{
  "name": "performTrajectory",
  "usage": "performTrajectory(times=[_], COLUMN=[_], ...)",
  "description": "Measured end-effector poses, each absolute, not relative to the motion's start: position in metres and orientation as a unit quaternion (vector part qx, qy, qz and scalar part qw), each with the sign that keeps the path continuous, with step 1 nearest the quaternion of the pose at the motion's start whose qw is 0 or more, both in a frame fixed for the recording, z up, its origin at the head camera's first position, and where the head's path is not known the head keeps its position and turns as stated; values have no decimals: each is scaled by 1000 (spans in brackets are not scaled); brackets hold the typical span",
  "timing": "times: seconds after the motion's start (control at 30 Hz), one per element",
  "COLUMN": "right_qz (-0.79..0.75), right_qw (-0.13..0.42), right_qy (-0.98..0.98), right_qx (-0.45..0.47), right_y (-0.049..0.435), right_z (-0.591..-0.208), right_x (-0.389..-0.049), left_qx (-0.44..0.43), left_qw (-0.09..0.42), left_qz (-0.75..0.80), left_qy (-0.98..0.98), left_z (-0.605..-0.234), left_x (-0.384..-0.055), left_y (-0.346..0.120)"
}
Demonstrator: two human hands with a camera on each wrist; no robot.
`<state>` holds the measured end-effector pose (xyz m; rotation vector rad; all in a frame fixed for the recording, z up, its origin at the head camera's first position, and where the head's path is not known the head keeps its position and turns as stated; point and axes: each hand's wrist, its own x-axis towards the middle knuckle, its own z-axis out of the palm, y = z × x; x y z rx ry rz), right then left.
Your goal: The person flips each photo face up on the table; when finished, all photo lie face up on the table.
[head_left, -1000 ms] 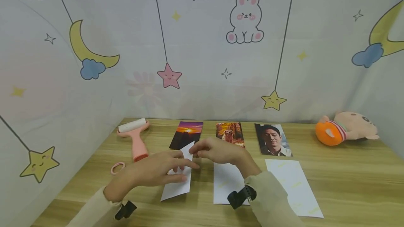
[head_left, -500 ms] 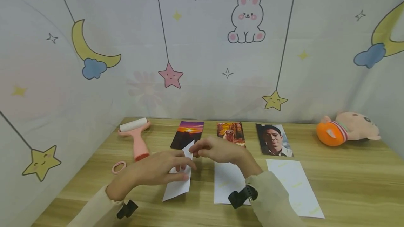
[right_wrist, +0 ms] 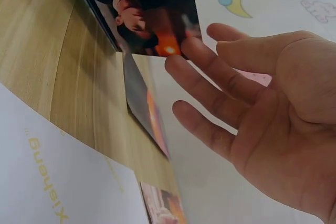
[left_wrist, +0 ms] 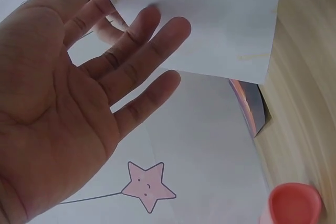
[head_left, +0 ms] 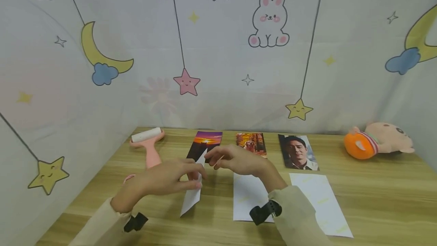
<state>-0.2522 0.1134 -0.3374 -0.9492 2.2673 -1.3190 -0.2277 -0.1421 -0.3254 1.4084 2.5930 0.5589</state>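
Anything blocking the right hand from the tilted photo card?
Nothing visible. In the right wrist view, the right hand is close beside the photo card, with no object in between; whether they touch, I can't tell.

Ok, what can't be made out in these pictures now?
Head: most of the pink ring, behind the left hand.
Head: lower left of the dog photo, behind the right hand.
Head: part of the middle sheet, behind the right arm.
Right wrist: one end of the held photo, past the top edge.
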Motion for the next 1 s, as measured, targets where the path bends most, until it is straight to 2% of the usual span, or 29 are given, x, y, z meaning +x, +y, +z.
performTrajectory(times=[0.23, 0.6, 0.77, 1.0], right_qz=[-468, -428, -389, -368], right_qw=[181, 206, 236, 263], right_qy=[804, 822, 828, 824], right_qx=[-320, -315, -326, -341], right_y=[114, 110, 106, 101], right_z=[-341, -347, -351, -355], right_x=[-254, -252, -251, -249], left_qx=[468, 416, 388, 397], left_qw=[68, 97, 108, 104], left_qz=[203, 198, 199, 192], left_qy=[857, 882, 893, 891], left_z=[-316, -300, -295, -290], left_x=[-231, -231, -231, -233], left_y=[-151, -169, -177, -186])
